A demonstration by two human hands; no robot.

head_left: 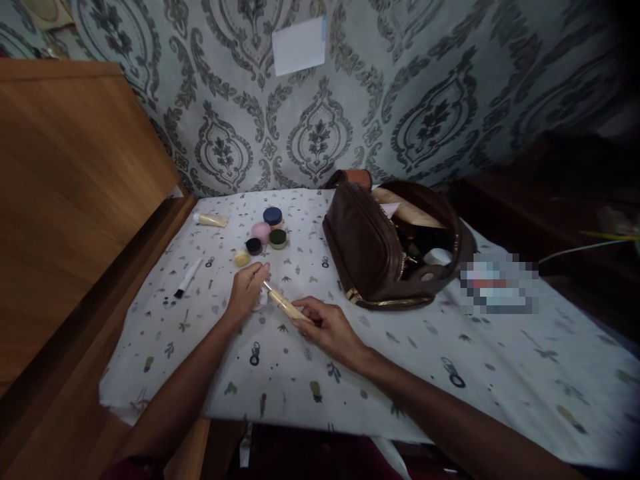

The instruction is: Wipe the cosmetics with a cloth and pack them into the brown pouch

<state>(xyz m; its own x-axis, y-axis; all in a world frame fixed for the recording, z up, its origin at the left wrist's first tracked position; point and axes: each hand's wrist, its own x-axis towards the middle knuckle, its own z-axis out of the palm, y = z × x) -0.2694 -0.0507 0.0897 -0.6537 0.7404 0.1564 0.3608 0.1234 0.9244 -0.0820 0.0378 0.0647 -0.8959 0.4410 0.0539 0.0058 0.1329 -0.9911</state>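
My right hand (327,328) grips a slim beige cosmetic tube (283,303) by its lower end, thumb and fingers closed round it. The tube tilts up toward my left hand (247,288), whose fingers are pinched at its narrow upper end. A small white crumpled piece (261,300), which looks like tissue, shows under the left fingers. Just beyond that hand stand small round jars: a yellow one (242,258), a black-lidded one (254,246), a pink one (261,232), a dark green-lidded one (278,239) and a blue-lidded one (273,217).
A brown leather bag (367,250) stands unzipped at the right, with several items inside. A white tube with a black cap (188,279) and a cream tube (211,220) lie at the left. A wooden cabinet (75,173) borders the patterned cloth (220,373).
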